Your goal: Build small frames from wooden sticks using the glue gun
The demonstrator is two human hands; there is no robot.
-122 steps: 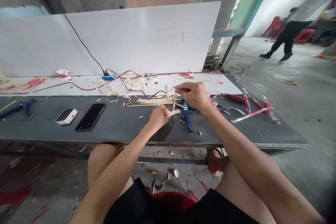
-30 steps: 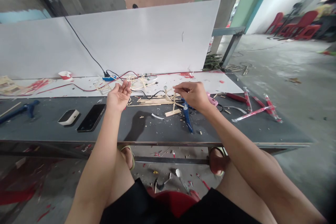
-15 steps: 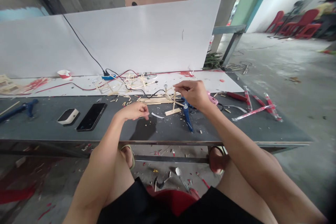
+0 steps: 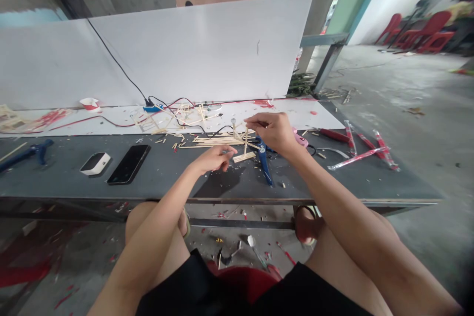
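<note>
Between its fingertips my right hand (image 4: 274, 132) pinches the top of an upright thin wooden stick (image 4: 246, 142). The stick's foot stands on a small flat base of sticks laid side by side (image 4: 244, 157). Beside that base is my left hand (image 4: 217, 158), empty, with the index finger stretched towards the base and the thumb apart; I cannot tell whether it touches the base. A blue tool handle (image 4: 264, 164) lies just right of the base. Behind the hands lies a bundle of loose wooden sticks (image 4: 211, 142).
To the left lie a black phone (image 4: 129, 164), a white device (image 4: 95, 163) and a blue tool (image 4: 41, 150). A pink tool (image 4: 300, 139) and red taped strips (image 4: 361, 157) are to the right. Stick frames (image 4: 185, 114), cables and a blue socket (image 4: 153, 108) sit along the white panel (image 4: 177, 54).
My left hand has moved right, from the bench left of the white strip to beside the stick base, its index finger now extended. My right hand keeps its hold on the upright stick.
</note>
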